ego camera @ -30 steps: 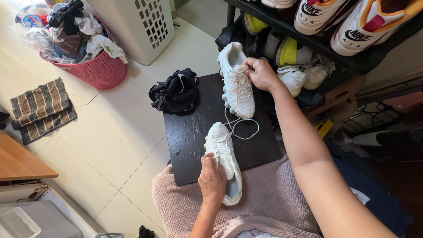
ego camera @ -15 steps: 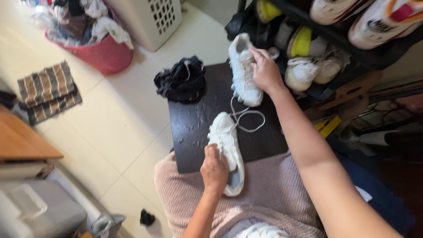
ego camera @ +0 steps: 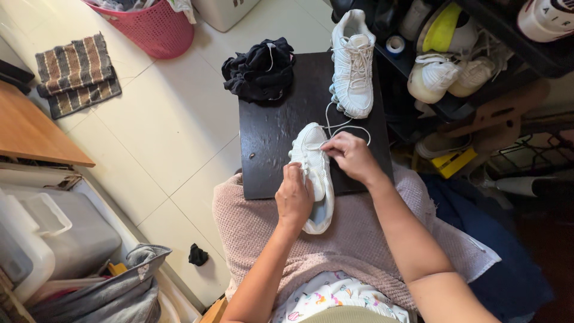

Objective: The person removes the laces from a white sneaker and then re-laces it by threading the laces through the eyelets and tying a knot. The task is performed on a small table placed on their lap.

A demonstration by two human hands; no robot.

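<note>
Both hands are gripping the near shoe (ego camera: pixel 315 173): left hand (ego camera: pixel 294 197) steadying it, right hand (ego camera: pixel 350 157) pinching its lace (ego camera: pixel 342 127), best pulled evenly.

- The left hand (ego camera: pixel 294 198) covers the middle of the near white sneaker (ego camera: pixel 314 157), hiding its tongue.
- The pink laundry basket (ego camera: pixel 156 27) is cut off by the top edge.
- The top-right shoe (ego camera: pixel 547 17) shows only partly.
- Rack items in shadow are unclear.
</note>
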